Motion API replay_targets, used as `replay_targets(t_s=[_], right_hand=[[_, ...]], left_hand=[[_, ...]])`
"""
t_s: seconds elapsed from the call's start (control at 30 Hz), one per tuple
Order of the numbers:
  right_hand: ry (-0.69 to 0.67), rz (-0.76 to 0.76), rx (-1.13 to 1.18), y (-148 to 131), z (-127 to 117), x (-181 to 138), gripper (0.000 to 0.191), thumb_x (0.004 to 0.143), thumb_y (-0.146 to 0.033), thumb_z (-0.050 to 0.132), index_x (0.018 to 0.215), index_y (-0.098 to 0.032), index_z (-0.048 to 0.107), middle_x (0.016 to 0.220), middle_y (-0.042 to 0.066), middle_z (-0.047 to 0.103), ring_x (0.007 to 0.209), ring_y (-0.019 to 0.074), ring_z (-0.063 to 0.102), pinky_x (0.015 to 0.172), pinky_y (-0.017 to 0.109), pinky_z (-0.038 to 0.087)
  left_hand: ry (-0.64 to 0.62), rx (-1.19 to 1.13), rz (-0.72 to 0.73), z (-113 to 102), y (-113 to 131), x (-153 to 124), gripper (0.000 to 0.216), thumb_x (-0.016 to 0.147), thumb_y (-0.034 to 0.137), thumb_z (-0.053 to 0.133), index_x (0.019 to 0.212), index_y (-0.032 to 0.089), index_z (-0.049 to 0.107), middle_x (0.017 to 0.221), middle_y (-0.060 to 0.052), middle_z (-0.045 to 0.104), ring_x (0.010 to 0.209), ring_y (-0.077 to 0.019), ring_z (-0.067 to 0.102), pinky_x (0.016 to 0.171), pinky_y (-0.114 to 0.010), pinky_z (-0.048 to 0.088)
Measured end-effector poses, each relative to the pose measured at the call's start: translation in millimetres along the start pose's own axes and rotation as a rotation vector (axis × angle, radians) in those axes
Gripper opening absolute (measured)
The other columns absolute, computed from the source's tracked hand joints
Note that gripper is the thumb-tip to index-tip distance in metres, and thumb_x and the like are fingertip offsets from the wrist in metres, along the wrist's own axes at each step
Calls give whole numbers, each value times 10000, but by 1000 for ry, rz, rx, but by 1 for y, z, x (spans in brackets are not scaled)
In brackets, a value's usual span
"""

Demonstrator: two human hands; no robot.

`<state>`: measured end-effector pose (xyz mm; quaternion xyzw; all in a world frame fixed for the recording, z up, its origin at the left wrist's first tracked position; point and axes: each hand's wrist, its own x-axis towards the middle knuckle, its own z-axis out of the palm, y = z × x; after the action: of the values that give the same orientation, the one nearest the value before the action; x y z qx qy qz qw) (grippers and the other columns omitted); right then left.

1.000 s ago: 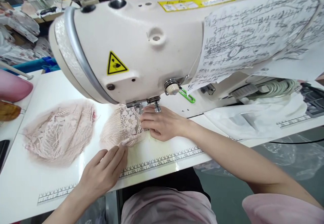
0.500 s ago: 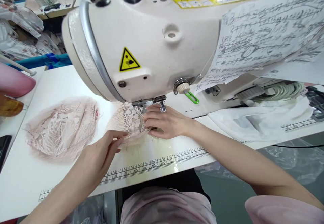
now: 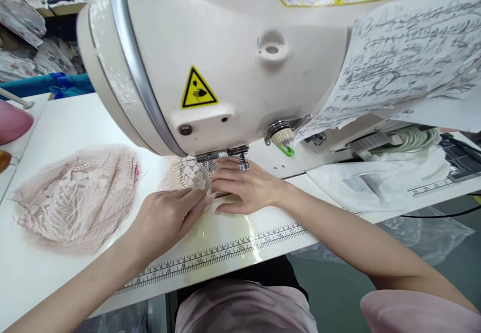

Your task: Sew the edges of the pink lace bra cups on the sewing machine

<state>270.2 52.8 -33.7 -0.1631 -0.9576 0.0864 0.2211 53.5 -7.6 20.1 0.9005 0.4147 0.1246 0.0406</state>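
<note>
A pale pink lace piece (image 3: 193, 172) with a floral pattern and fringe lies under the head of a white sewing machine (image 3: 236, 37). My left hand (image 3: 171, 217) pinches the lace's near edge between thumb and fingers, close to my other hand. To the right of it, my right hand (image 3: 250, 187) rests beside the needle area, fingers stretched out at the lace's right edge and thumb apart. The machine head and my fingers hide the needle and part of the lace. On the table to the left sits a loose bundle of similar lace (image 3: 78, 197).
A printed ruler (image 3: 221, 250) runs along the table's front edge. White cloth (image 3: 368, 185) and a coiled pale hose (image 3: 417, 140) lie at the right. Handwritten paper (image 3: 406, 57) hangs on the machine. A pink rounded object (image 3: 15, 122) stands far left.
My left hand has moved right along the lace's near edge, up close to my right hand. My right thumb is spread further out. The camera view has shifted slightly.
</note>
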Motion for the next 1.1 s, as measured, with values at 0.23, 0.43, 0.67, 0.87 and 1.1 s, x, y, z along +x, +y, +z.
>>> replay_targets(t_s=[0.23, 0.43, 0.67, 0.87, 1.1], right_hand=[[93, -37, -127, 1, 8, -1, 207, 834, -81, 420, 838, -206, 585, 921, -17, 676, 841, 130, 568, 850, 342, 439], [104, -65, -94, 3, 5, -3, 211, 834, -82, 404, 840, -211, 571, 975, -19, 675, 853, 123, 567, 861, 343, 452], [124, -69, -10, -1, 4, 3, 183, 848, -157, 493, 1003, -157, 591, 1114, 63, 654, 1071, 191, 570, 795, 327, 499], [195, -154, -36, 4, 8, 0, 152, 930, -168, 517, 873, -210, 652, 883, -40, 717, 993, 120, 632, 988, 365, 490], [89, -58, -37, 2, 11, -3, 192, 953, -177, 479, 940, -210, 667, 874, -13, 702, 870, 92, 636, 784, 256, 569]], left_hand=[[47, 95, 148, 1, 2, -3, 264, 958, 365, 469, 833, 185, 615, 631, 7, 594, 527, -140, 556, 474, -279, 411], [-3, 159, 197, 9, -1, -5, 124, 859, 89, 520, 831, 152, 623, 714, -31, 595, 587, -184, 542, 498, -317, 430], [81, 103, 190, 13, -5, -6, 178, 796, 11, 529, 841, 148, 634, 740, -26, 621, 604, -183, 540, 512, -321, 416], [76, 288, 211, 7, -5, 0, 190, 780, 29, 508, 751, 175, 625, 639, 13, 580, 532, -171, 528, 520, -343, 415], [154, 316, 189, 27, -18, 4, 358, 854, 225, 519, 1151, 45, 608, 1197, -162, 657, 1128, -298, 602, 967, -434, 486]])
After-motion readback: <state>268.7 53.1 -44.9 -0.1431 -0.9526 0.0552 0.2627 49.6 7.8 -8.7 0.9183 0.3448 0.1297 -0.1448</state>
